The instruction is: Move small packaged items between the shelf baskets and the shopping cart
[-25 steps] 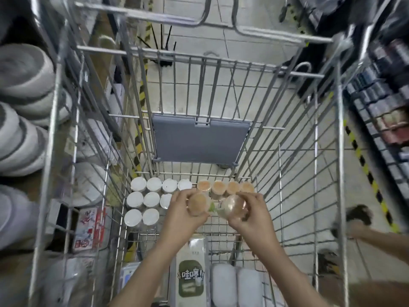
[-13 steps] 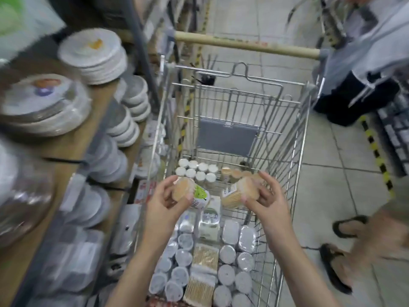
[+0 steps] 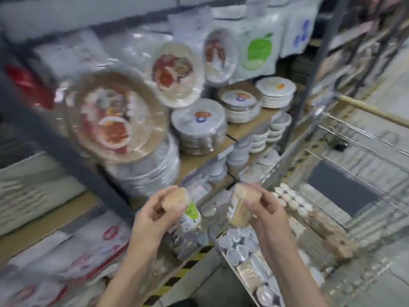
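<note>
My left hand (image 3: 155, 216) grips a small clear jar of toothpicks with a green label (image 3: 184, 207), held up in front of the shelf. My right hand (image 3: 265, 214) grips a second toothpick jar (image 3: 240, 207) with a black-and-white label, beside the first. Both jars are tilted, tan tops toward the shelf. The wire shopping cart (image 3: 363, 222) stands at the right, holding several white-lidded tubs (image 3: 240, 244) and tan-topped jars (image 3: 287, 198). The frame is blurred.
The wooden shelf (image 3: 241, 127) at the left and centre carries stacks of wrapped paper plates (image 3: 199, 127) and bowls (image 3: 259, 138). Bagged goods hang above. Flat packs with red print (image 3: 88, 247) lie at the lower left. A yellow-black floor stripe (image 3: 183, 267) runs by the shelf foot.
The view has swung left from the cart to the shelf. Both hands have lifted the two jars out of the cart and carried them toward the shelf.
</note>
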Demonstrator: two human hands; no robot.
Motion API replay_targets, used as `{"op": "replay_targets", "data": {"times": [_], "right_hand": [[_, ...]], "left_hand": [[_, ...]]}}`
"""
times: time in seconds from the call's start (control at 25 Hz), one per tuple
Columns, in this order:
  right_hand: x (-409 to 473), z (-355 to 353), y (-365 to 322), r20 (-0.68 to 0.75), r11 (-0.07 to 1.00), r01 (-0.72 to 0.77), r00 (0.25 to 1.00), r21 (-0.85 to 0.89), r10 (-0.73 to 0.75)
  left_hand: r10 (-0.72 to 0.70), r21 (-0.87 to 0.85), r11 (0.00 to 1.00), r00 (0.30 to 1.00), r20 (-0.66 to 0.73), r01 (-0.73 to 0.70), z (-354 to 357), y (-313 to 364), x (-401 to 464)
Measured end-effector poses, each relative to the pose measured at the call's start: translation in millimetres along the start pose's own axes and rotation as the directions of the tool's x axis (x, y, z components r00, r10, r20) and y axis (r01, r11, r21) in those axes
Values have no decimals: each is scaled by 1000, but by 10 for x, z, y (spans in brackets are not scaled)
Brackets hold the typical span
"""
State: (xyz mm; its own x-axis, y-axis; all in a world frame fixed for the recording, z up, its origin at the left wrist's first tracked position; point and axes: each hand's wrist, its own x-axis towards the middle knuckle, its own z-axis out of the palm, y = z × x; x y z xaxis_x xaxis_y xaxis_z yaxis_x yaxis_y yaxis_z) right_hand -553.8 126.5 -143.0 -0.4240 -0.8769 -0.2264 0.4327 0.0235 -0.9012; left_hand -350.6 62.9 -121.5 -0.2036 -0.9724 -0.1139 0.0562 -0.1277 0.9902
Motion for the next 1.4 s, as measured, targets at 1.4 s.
{"op": "replay_targets", "data": {"times": [1.4], "right_hand": [[328,4537,101,755,337,716,656,-612,-23]], "left_hand": [[-44,504,854,985,-170,125,-3457,1436,803]]}}
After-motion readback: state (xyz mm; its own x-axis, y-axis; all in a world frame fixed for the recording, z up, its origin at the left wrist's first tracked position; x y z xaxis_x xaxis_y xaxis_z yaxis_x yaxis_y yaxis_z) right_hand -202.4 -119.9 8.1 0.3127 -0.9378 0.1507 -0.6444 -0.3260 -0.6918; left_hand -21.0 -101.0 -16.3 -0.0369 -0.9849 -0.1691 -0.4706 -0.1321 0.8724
